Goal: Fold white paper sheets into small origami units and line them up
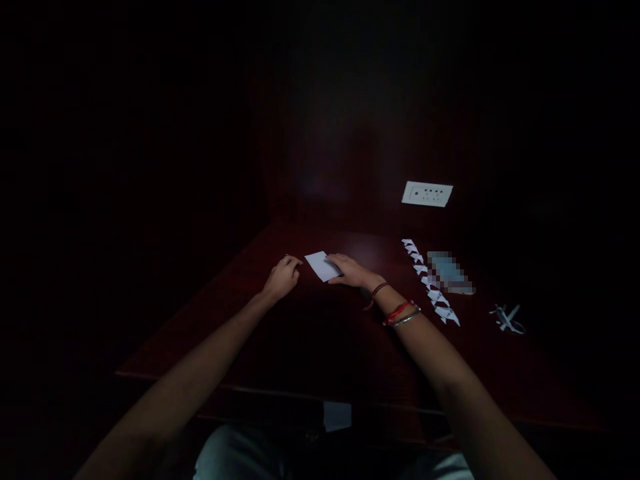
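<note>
"Two hands on the counter (310, 347). What has each got?"

"Left hand (283, 277) is loosely curled with nothing in it that I can see. Its fingertips sit just beside the left corner of the white paper (323, 265). It's too dark to say whether they touch."

"And the right?"

"Right hand (350, 270) has its fingers stretched out over the paper's right edge and resting on it. I can't tell whether the thumb grips underneath or the hand only presses down."

"Where's the paper itself?"

"Lying on the dark red counter between the two hands, towards the far side, with one corner pointing away from the person."

"Anything on the wrist?"

"A dark band (379, 291), then a red thread and a metal bangle (401, 315) further up the right forearm."

"What else is on the counter?"

"A row of small folded white pieces (431, 291) runs diagonally to the right of that arm. Just beside the row lies a flat, blurred thing (451, 273). Well apart, further right, are a few white paper scraps (507, 319). A white socket plate (427, 193) sits on the wall behind. Another bit of white paper (337, 415) shows below the counter's near edge, by the person's lap."
</note>
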`<state>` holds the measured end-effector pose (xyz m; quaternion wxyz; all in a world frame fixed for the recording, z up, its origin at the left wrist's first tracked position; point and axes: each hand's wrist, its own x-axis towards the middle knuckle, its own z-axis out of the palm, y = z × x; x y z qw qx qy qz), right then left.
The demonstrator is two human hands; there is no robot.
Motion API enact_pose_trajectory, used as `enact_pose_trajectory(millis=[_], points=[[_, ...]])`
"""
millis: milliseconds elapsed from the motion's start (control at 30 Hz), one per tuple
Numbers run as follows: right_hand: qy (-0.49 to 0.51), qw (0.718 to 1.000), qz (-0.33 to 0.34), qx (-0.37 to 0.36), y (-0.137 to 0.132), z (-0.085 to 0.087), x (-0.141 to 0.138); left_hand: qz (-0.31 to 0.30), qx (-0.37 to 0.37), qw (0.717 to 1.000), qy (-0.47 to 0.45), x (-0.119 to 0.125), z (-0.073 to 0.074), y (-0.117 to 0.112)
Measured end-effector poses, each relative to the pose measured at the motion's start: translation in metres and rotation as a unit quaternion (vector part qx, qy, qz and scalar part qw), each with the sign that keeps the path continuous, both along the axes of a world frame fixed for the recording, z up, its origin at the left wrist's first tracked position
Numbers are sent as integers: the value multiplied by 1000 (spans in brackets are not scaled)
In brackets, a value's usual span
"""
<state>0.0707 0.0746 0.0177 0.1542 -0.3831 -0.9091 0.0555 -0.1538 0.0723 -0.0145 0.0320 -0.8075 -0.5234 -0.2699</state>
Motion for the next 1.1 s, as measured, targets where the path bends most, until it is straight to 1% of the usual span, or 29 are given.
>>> enact_pose_trajectory(millis=[67, 133, 200, 300, 367, 433, 500, 600, 700, 733, 800, 867, 900, 967, 1033, 1100], points=[[-4, 1000, 7, 0, 4, -7, -9, 9, -5, 1000, -3, -2, -5, 4], [-3, 1000, 5, 6, 3, -11, -12, 3, -11, 1000, -7, -1, -8, 6], [3, 1000, -2, 13, -1, -12, -10, -10, -21, 1000, -15, 1, -8, 5], [28, 999, -18, 12, -12, -10, -1, -37, -39, 998, -37, 6, -4, -1], [62, 997, -34, 8, -23, -7, 11, -67, -48, 995, -54, 13, 0, -8], [108, 992, -62, 7, -37, -4, 30, -107, -53, 990, -71, 24, 5, -16], [149, 984, -98, 3, -52, -4, 53, -148, -65, 983, -91, 40, 10, -24], [181, 972, -146, -24, -75, -6, 86, -189, -103, 969, -119, 68, 13, -33], [192, 965, -169, -53, -91, -4, 107, -227, -143, 956, -119, 94, 15, -37], [204, 962, -172, -59, -94, -2, 110, -242, -153, 951, -113, 101, 17, -38], [218, 961, -157, -66, -96, 1, 109, -270, -166, 944, -96, 112, 19, -37], [222, 955, -155, -124, -93, 0, 104, -281, -163, 942, -82, 121, 20, -37], [221, 950, -167, -146, -91, -3, 101, -278, -155, 945, -76, 124, 20, -38], [219, 944, -191, -154, -85, -10, 96, -259, -127, 955, -65, 127, 17, -42], [217, 941, -215, -143, -81, -17, 96, -238, -97, 965, -49, 125, 12, -51], [215, 940, -226, -139, -80, -22, 98, -251, -89, 964, -16, 119, 7, -62]])
